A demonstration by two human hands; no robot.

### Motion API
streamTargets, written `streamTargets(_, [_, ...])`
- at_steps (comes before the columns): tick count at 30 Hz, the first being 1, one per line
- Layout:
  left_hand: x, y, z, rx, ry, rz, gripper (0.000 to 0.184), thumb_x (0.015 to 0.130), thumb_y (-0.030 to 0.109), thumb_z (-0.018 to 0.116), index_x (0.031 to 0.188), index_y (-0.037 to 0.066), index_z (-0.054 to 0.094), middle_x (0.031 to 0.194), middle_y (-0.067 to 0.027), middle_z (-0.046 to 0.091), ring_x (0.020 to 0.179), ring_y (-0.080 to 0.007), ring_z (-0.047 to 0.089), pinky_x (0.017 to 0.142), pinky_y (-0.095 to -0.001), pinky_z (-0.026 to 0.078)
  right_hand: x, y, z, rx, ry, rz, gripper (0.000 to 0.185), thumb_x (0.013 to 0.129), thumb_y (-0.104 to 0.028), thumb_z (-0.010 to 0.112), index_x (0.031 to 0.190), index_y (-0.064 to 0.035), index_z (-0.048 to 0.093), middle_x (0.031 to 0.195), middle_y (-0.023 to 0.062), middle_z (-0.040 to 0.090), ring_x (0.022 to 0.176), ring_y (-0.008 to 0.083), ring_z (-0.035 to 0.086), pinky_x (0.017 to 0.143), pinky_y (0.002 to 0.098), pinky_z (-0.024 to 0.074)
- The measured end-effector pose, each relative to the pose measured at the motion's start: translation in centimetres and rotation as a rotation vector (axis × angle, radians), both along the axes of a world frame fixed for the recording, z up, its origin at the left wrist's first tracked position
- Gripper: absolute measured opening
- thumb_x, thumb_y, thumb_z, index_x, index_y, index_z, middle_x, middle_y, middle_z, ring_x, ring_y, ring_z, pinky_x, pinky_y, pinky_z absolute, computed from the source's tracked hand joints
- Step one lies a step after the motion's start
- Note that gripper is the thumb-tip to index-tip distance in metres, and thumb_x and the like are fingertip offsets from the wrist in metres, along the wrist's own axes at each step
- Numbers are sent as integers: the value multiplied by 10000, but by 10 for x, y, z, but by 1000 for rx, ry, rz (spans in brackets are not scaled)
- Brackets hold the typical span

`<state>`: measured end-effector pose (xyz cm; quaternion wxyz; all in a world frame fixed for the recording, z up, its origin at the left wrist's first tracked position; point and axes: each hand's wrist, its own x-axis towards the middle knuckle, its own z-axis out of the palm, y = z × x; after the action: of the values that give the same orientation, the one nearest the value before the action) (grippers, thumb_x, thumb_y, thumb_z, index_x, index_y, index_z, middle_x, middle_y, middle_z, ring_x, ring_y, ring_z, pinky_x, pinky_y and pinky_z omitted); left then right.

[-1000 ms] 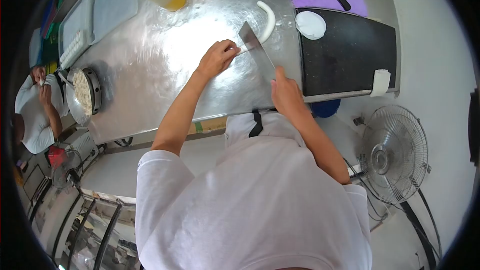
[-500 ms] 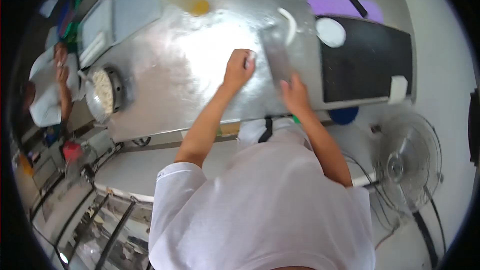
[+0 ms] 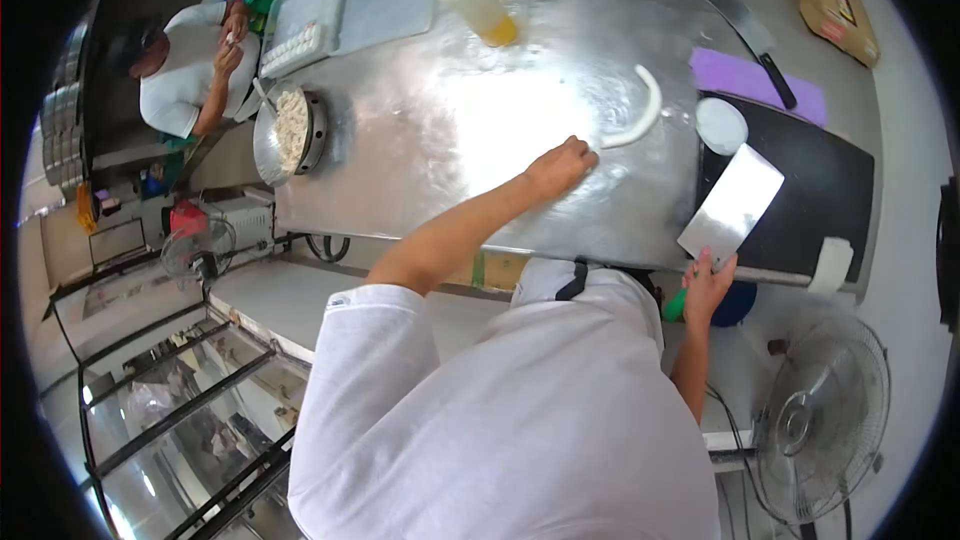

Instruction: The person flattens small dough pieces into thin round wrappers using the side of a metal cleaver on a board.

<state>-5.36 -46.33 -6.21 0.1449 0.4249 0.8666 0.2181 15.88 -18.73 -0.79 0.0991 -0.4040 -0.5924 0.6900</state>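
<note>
Curving, the white dough strip (image 3: pixel 655 105) ends on the metal table (image 3: pixel 400 170) just beside the left hand (image 3: pixel 562 168), its fingers bunched; whether they pinch anything, I cannot tell. The right hand (image 3: pixel 708 285) clasps a cleaver (image 3: pixel 733 202) near the black board (image 3: pixel 820 180).

A food-preparation kitchen, apparently a commercial one
The broad metal desk (image 3: pixel 400 170) carries a rope of what looks like dough (image 3: pixel 650 108), a squeeze bottle (image 3: pixel 473 5) and a tray (image 3: pixel 305 2) of small white pieces; two broad-bladed knives (image 3: pixel 732 205) are out; a bowl (image 3: pixel 266 148) of pale, crumbly food (image 3: pixel 292 130) is near a second white-shirted person (image 3: pixel 185 85)
</note>
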Motion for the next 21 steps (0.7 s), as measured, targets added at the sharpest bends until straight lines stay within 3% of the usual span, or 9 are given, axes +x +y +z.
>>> streamTargets(2, [-15, -2, -53, 55, 36, -123, 128, 802, -1, 607, 925, 10, 640, 906, -209, 633, 950, -406, 606, 897, -483, 507, 21, 19, -20, -26, -41, -23, 271, 1029, -177, 636, 1240, -86, 493, 692, -30, 489, 502, 65, 460, 420, 241, 369])
streamTargets(3, [-21, 8, -28, -21, 14, -217, 83, 764, 32, 648, 831, 8, 605, 872, -208, 626, 911, -400, 609, 847, -484, 511, 29, 18, -8, 14, 25, -62, 252, 1027, -181, 646, 1218, -93, 506, 700, -43, 492, 505, 56, 460, 421, 233, 369])
streamTargets(4, [-22, 18, -24, 87, -67, -225, 95, 777, -3, 658, 872, -5, 652, 912, -212, 664, 910, -411, 636, 846, -485, 529, 38, 23, 2, 58, 31, -83, 265, 1022, -182, 658, 1213, -82, 505, 704, -41, 499, 505, 50, 460, 419, 232, 367])
streamTargets(5, [-8, 53, 28, 103, -330, 11, 168, 809, -58, 640, 965, -23, 689, 996, -231, 698, 947, -424, 663, 854, -473, 544, 46, 30, 10, 55, 68, -142, 280, 1014, -171, 666, 1214, -66, 500, 706, -33, 508, 503, 51, 461, 420, 234, 366])
streamTargets(6, [2, 84, 31, 98, -185, 23, 225, 850, -82, 610, 1053, -36, 696, 1061, -252, 709, 1007, -429, 675, 856, -465, 550, 61, 40, 14, 68, 130, -145, 270, 1018, -134, 656, 1221, -48, 499, 699, 2, 505, 477, 81, 453, 420, 264, 370])
streamTargets(9, [35, 202, 63, 335, -261, -189, 166, 866, -74, 614, 1003, -13, 687, 1007, -222, 662, 1008, -406, 635, 921, -473, 507, 113, 68, 14, 134, 13, -311, 268, 1021, -129, 647, 1227, -43, 498, 691, 8, 499, 479, 80, 447, 428, 262, 373])
streamTargets(12, [59, 303, 40, 331, -261, -391, 177, 831, -47, 690, 998, 12, 685, 1049, -191, 626, 1009, -383, 618, 955, -468, 492, 158, 98, 15, 161, 52, -426, 367, 1011, -152, 659, 1295, -11, 474, 726, 19, 524, 490, 81, 458, 432, 260, 373])
streamTargets(17, [71, 385, 58, -391, -85, -550, 411, 715, 44, 846, 1081, 58, 659, 1183, -151, 612, 1108, -374, 633, 961, -460, 523, 211, 129, 14, 176, 29, -641, 377, 1012, -152, 658, 1307, -15, 468, 755, 32, 545, 482, 90, 458, 433, 276, 383])
streamTargets(21, [71, 407, 55, -408, 82, -512, 538, 625, 54, 903, 1087, 56, 628, 1170, -172, 623, 1126, -373, 640, 942, -466, 537, 220, 147, 10, 154, 4, -688, 372, 1012, -155, 660, 1306, -16, 478, 725, 26, 545, 488, 90, 471, 435, 275, 387])
